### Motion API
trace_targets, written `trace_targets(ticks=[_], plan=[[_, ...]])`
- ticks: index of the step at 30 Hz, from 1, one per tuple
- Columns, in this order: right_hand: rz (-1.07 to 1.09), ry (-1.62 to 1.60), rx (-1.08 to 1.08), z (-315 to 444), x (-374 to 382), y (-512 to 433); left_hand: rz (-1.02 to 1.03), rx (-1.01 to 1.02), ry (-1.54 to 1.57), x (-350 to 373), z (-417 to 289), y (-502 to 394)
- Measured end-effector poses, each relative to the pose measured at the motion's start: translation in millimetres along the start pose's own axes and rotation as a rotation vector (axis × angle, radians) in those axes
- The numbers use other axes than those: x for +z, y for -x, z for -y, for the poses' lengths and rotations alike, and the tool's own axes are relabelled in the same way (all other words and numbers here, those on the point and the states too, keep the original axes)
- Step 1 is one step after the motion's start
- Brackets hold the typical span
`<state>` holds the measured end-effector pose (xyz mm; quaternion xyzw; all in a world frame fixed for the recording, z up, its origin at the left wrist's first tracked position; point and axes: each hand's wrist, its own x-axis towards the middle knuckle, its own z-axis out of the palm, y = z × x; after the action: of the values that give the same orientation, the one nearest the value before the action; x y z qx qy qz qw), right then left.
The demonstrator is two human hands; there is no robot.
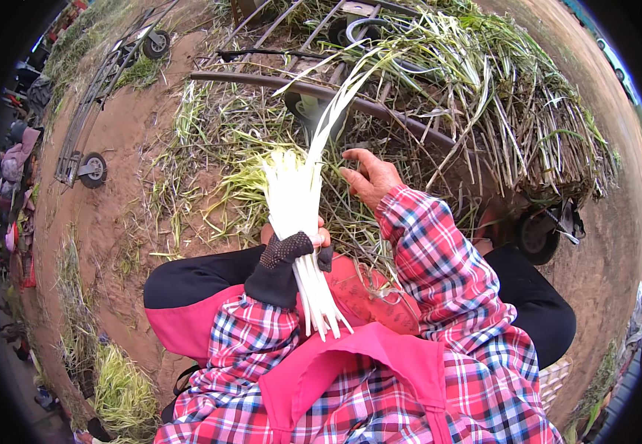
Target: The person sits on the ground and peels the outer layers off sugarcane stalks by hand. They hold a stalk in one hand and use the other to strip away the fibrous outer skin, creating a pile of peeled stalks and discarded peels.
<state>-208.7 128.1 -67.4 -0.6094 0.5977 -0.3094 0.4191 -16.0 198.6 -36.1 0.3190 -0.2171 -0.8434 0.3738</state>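
Observation:
In the head view my left hand (293,250), in a black fingerless glove with dots, is closed around a bundle of long white stalks (293,194). The stalks' pale yellow leaves (251,172) fan out at the bundle's upper left, and a few longer leaves rise towards the upper right. The lower ends hang over a red cloth (371,294) on my lap. My bare right hand (371,176) is raised to the right of the bundle, thumb and index finger apart, near some thin green strands. It grips nothing that I can make out.
A metal cart frame (299,86) stands in front, with a heap of stalks (526,122) on its right and a wheel (537,236) below. Another wheeled frame (93,100) is at upper left. Leaf scraps (199,161) litter the soil; a yellow-green pile (124,388) lies lower left. People are at far left.

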Motion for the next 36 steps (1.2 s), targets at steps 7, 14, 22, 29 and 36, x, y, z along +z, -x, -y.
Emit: trace_targets(ticks=[7, 14, 22, 29, 36], plan=[[0.219, -0.524, 0.175, -14, 36, -43, -0.002, -0.014, 0.013, -9, 0, -3], [-0.058, -0.137, 0.054, -42, 23, -53, 0.058, -0.018, 0.149, -20, -1, -11], [0.152, 0.489, 0.292, -118, 41, -37, 0.377, 0.112, 0.397, -13, -22, -10], [0.333, 0.546, 0.301, -105, 16, 40, 0.532, 0.593, 0.52, -5, -115, 27], [-0.61, 0.071, -0.077, -56, -113, -5, 0.443, 0.342, 0.789, -10, -61, -39]])
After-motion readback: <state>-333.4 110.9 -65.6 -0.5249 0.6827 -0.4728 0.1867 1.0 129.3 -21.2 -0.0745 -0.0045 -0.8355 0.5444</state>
